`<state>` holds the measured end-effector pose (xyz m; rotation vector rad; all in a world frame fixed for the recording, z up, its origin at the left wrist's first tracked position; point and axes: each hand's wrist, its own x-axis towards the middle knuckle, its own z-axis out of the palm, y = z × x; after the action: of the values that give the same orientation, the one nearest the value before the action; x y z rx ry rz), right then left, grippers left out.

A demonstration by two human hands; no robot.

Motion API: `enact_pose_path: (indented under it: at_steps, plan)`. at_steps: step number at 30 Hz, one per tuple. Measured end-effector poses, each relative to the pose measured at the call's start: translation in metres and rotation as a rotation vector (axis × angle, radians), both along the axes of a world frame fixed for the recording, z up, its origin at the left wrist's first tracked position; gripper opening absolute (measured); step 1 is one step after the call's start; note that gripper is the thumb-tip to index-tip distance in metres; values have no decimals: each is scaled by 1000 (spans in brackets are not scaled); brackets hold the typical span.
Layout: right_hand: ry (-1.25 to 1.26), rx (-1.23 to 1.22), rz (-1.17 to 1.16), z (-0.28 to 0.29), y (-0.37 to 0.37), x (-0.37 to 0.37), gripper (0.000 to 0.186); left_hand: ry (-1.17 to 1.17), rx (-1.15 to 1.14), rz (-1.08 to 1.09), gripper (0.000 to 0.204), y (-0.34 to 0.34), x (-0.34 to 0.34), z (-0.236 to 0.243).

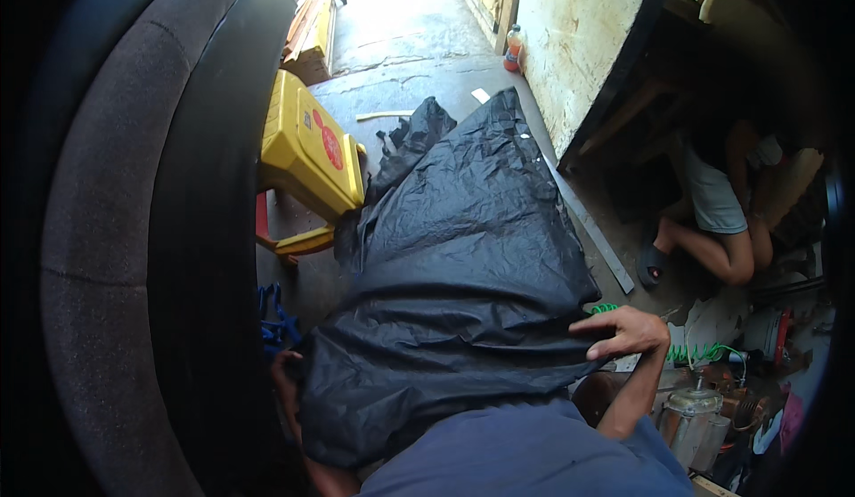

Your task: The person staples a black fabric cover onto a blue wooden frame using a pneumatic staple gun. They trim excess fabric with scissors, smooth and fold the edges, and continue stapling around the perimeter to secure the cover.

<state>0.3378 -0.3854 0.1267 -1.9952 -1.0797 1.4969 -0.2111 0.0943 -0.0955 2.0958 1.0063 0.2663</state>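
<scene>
A large wrinkled black fabric sheet (472, 265) stretches from my lap away across the floor, its far end narrowing to a point. At its near left edge, my left hand (285, 374) is in shadow with fingers curled at the cloth; part of the hand is hidden. Over the right edge of the sheet, my right hand (631, 331) has its fingers apart and pointing left, holding nothing. A smaller ragged black piece (419, 136) lies beside the sheet's far left side.
A yellow plastic stool (307, 145) lies tipped at the left, by a big dark padded piece (116, 230). On the right, a flat metal strip (597, 230), a green coiled hose (699, 353), a metal canister (693, 417) and a crouching person (717, 194). A red bottle (514, 50) stands farther off.
</scene>
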Motion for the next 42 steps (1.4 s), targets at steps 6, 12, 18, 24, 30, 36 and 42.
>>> enact_pose_path:
  at_steps: [6,12,18,24,30,36,42]
  plan:
    - [-86,285,-803,-93,1,36,65,79,146,100,41,11,25,-9]
    - [50,-18,-1150,-157,12,35,87,-149,-107,130,35,-5,159,53]
    - [355,97,-1020,-167,33,41,97,-27,-782,290,61,5,210,-19]
    - [316,202,-1050,-153,82,61,65,-406,-1045,319,38,41,304,-2]
    - [-181,210,-1122,-109,35,16,22,-655,-782,532,24,77,299,-32]
    - [-581,231,-1000,-144,21,3,29,-734,-519,629,26,102,286,-36]
    - [-840,343,-603,-73,117,-26,53,-273,51,669,47,50,276,29]
